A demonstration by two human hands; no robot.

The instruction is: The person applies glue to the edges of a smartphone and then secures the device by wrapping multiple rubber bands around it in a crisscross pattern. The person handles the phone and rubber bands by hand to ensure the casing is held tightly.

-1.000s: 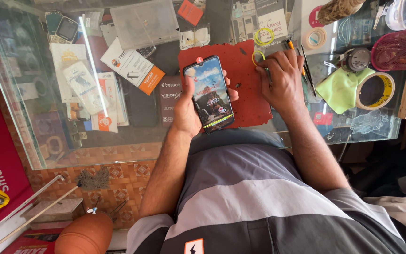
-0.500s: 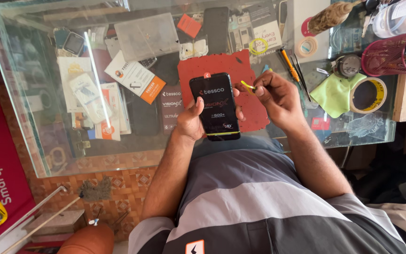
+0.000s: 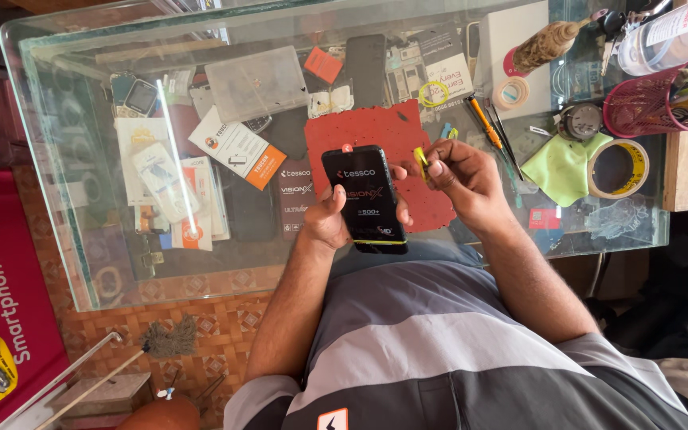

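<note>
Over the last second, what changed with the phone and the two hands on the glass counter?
The right hand lifted off the red mat and came beside the phone, now pinching a small yellow piece near its top corner. The phone's bright screen gave way to a dark face with a printed film. The left hand kept holding the phone over the mat; the green cloth and tape roll stayed put.

A green cloth (image 3: 563, 166), tape roll (image 3: 618, 169) and pink basket (image 3: 653, 103) sit on the glass table (image 3: 81, 263).
</note>
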